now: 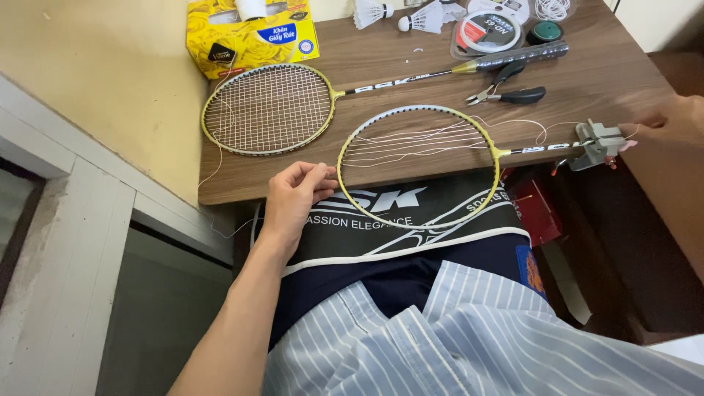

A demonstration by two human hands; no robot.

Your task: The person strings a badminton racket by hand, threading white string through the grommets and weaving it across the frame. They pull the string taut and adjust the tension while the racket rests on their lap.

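Lap: my striped shirt [469, 337] is nearest, with a dark racket bag [396, 220] lying over my legs under the desk edge.
Left hand: my left hand [293, 194] is palm down, arm stretched forward, fingertips pinched on the near-left rim of the half-strung racket [419, 167].
That racket: its yellow head hangs half off the front edge of the wooden desk [367, 55], handle end pointing right, only a handful of loose white strings across it.
Right hand: my right hand [671, 121] is way out at the right edge, closed around the string coming off the grey clamp [598, 143] on the shaft.
Room: there's a gap on the left between the desk and the wall, and bare wood between the two racket heads.
Count: two rackets, the fully strung racket [268, 108] further back; one pair of pliers [506, 92]; two shuttlecocks [372, 12] at the far edge; one yellow tissue box [253, 37]; a string reel [488, 31].
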